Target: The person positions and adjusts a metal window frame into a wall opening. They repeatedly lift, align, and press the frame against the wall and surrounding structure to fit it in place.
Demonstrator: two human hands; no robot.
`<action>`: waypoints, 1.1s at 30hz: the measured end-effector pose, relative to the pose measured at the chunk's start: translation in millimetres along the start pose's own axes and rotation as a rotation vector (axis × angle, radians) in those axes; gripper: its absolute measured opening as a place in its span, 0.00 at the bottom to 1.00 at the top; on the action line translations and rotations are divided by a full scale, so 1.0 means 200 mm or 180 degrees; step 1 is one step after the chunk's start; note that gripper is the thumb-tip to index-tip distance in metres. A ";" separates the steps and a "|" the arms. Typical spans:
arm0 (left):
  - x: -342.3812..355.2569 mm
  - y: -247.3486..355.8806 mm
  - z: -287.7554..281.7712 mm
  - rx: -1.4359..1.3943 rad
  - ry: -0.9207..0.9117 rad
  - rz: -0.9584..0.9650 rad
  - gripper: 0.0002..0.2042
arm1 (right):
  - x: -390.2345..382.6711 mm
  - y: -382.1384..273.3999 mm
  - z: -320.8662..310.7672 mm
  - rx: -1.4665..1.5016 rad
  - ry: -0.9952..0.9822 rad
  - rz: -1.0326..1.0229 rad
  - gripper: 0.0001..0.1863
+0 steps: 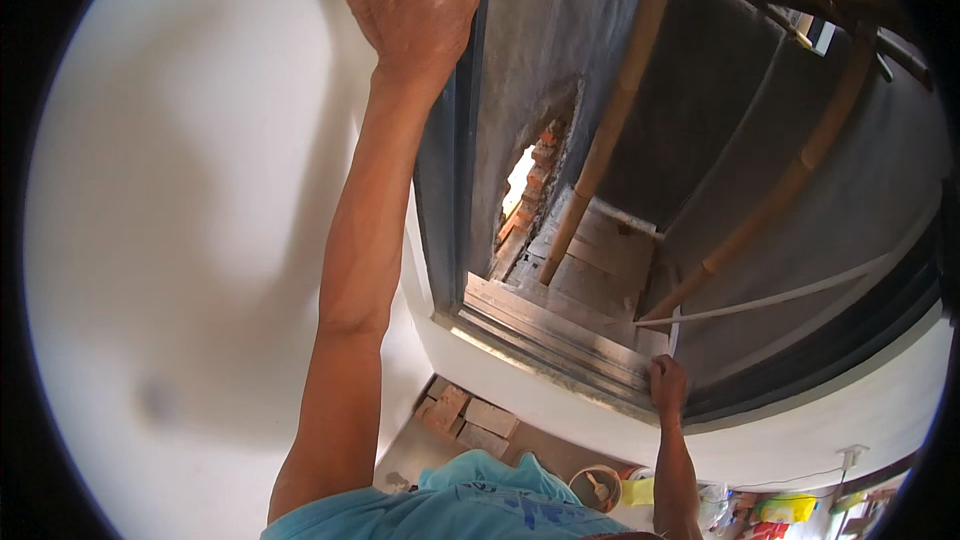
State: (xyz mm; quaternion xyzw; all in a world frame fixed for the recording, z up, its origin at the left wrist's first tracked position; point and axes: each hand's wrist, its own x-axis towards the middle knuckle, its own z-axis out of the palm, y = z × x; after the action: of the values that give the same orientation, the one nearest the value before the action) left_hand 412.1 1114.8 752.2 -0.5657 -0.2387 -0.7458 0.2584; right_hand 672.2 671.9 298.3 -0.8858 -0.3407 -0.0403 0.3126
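Observation:
My left hand [415, 0] is raised at the upper edge of the view, with a ring on one finger. It rests where the white wall [180, 190] meets the dark window frame [445, 200]. Its fingers are spread, though some tips are cut off by the picture's edge. Low on the right, my right hand [668, 385] is closed at the window's bottom edge, beside the end of the sill track [560, 340]. It appears to grip the frame there; the exact part between its fingers is hidden.
Beyond the window stand bamboo poles [615, 90] and grey plastered walls, one with a broken hole showing bricks [535, 180]. Below me lie loose bricks [490, 417] and a bucket [596, 488] with a tool in it. A yellow bag [785, 509] sits at the lower right.

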 end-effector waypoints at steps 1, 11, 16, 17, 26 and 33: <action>-0.03 0.00 -0.02 0.0120 -0.0150 -0.0037 0.35 | 0.01 -0.02 0.00 0.0007 -0.0041 0.0021 0.13; -0.50 -0.05 -0.17 -0.0297 -0.0746 -0.0001 0.35 | 0.01 -0.01 0.01 -0.0017 -0.0010 0.0325 0.12; -0.68 -0.08 -0.25 -0.0420 -0.1065 -0.0203 0.40 | 0.00 -0.04 -0.01 -0.0033 -0.0130 0.0384 0.14; -0.72 -0.08 -0.26 -0.0409 -0.1132 -0.0252 0.40 | 0.00 -0.03 -0.01 -0.0031 -0.0110 0.0393 0.14; -0.84 -0.11 -0.31 -0.0535 -0.1099 -0.0333 0.42 | 0.01 0.03 0.02 0.0043 -0.0061 0.0324 0.14; -0.61 -0.10 -0.25 -0.0240 -0.0726 -0.0151 0.43 | 0.01 -0.02 -0.01 0.0039 -0.0049 0.0330 0.14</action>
State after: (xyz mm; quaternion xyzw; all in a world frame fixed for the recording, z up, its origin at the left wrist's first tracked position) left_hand 390.2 1110.8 620.7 -0.6503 -0.2517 -0.6910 0.1903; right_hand 671.3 673.9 301.5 -0.9006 -0.2971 -0.0152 0.3171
